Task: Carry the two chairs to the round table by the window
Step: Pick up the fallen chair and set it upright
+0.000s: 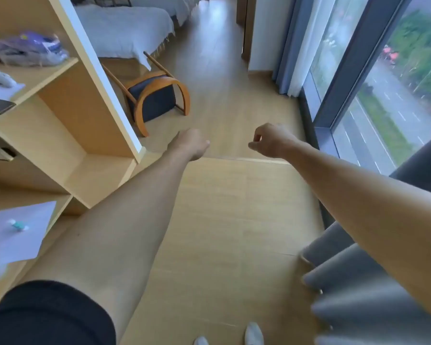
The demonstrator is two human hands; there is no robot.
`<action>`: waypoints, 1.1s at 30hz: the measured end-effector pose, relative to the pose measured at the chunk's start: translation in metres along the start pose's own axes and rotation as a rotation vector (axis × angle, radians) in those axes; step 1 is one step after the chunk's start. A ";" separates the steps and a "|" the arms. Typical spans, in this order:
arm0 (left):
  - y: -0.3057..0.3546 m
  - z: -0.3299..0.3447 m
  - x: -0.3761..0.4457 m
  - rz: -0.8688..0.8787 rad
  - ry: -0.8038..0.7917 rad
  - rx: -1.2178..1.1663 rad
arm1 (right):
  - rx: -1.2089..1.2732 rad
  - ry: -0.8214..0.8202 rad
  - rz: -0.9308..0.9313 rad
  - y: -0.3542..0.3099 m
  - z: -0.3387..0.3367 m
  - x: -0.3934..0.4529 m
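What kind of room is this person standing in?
Probably a hotel room or a bedroom. A bed with a pale cover stands at the far end, an open wooden shelf unit runs along the left, and a tall window with curtains overlooks a road.

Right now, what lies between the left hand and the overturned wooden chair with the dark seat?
Only bare wood floor separates the left hand from the overturned chair, in the head view.
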State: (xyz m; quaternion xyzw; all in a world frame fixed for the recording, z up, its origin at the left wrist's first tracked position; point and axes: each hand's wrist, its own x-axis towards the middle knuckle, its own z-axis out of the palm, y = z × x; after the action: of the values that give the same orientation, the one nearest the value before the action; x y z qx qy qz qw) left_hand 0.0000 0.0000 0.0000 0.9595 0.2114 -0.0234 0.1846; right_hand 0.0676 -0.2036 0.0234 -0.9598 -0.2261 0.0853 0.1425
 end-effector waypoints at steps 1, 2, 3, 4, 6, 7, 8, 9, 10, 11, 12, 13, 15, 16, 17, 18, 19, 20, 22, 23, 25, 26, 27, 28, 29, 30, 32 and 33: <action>0.000 0.006 -0.002 -0.025 -0.038 -0.007 | 0.004 -0.039 0.021 0.002 0.004 -0.001; -0.001 0.012 0.000 -0.035 -0.035 -0.004 | 0.011 -0.047 0.037 0.006 0.007 0.000; -0.003 0.020 0.000 -0.044 -0.049 0.004 | 0.012 -0.069 0.045 0.011 0.013 0.002; -0.003 0.025 -0.002 -0.057 -0.058 0.010 | 0.006 -0.081 0.052 0.014 0.018 0.001; -0.004 0.036 0.000 -0.072 -0.079 0.010 | 0.002 -0.098 0.050 0.023 0.025 0.005; -0.006 0.040 0.002 -0.081 -0.080 0.006 | 0.012 -0.098 0.050 0.028 0.028 0.009; -0.006 0.043 0.003 -0.094 -0.078 0.004 | 0.014 -0.090 0.047 0.032 0.030 0.011; -0.008 0.047 0.005 -0.106 -0.083 -0.003 | 0.018 -0.096 0.046 0.037 0.033 0.014; -0.008 0.051 0.008 -0.113 -0.084 -0.008 | 0.021 -0.095 0.041 0.041 0.035 0.018; -0.009 0.055 0.010 -0.118 -0.080 -0.009 | 0.022 -0.093 0.033 0.046 0.038 0.022; -0.009 0.057 0.012 -0.129 -0.074 -0.005 | 0.019 -0.092 0.028 0.049 0.039 0.026; -0.010 0.059 0.016 -0.136 -0.065 -0.006 | 0.016 -0.090 0.024 0.052 0.040 0.031; -0.011 0.060 0.021 -0.153 -0.052 -0.001 | 0.019 -0.085 0.020 0.058 0.042 0.040; -0.011 0.058 0.024 -0.164 -0.044 -0.001 | 0.027 -0.080 0.019 0.060 0.041 0.045; -0.010 0.057 0.028 -0.173 -0.036 -0.002 | 0.030 -0.075 0.010 0.062 0.039 0.051; -0.009 0.054 0.031 -0.178 -0.026 -0.003 | 0.031 -0.069 -0.002 0.063 0.037 0.056; -0.008 0.050 0.035 -0.179 -0.012 -0.004 | 0.036 -0.060 -0.012 0.063 0.033 0.062; -0.007 0.045 0.038 -0.179 0.003 -0.003 | 0.041 -0.049 -0.021 0.062 0.029 0.067; -0.004 0.034 0.045 -0.178 0.045 -0.003 | 0.040 -0.019 -0.051 0.058 0.019 0.078; -0.002 0.027 0.048 -0.176 0.069 -0.003 | 0.037 -0.002 -0.071 0.055 0.013 0.084; 0.000 0.011 0.054 -0.171 0.113 -0.004 | 0.033 0.026 -0.110 0.046 0.001 0.095; 0.000 0.004 0.058 -0.169 0.127 -0.007 | 0.033 0.037 -0.125 0.040 -0.004 0.101; -0.001 -0.003 0.061 -0.171 0.137 -0.014 | 0.040 0.045 -0.143 0.034 -0.010 0.107; -0.003 -0.009 0.066 -0.174 0.143 -0.025 | 0.053 0.043 -0.163 0.027 -0.014 0.112; -0.007 -0.013 0.071 -0.176 0.148 -0.038 | 0.068 0.034 -0.189 0.021 -0.016 0.118; -0.011 -0.017 0.076 -0.179 0.152 -0.049 | 0.081 0.018 -0.217 0.014 -0.017 0.126; -0.023 -0.021 0.087 -0.185 0.145 -0.058 | 0.120 -0.026 -0.252 0.001 -0.014 0.140; -0.029 -0.022 0.094 -0.191 0.141 -0.059 | 0.136 -0.046 -0.262 -0.005 -0.011 0.148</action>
State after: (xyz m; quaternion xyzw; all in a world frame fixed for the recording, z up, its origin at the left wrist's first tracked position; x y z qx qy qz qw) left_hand 0.0730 0.0702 -0.0008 0.9284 0.3150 0.0329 0.1943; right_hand 0.1992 -0.1338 0.0209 -0.9080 -0.3465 0.1032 0.2118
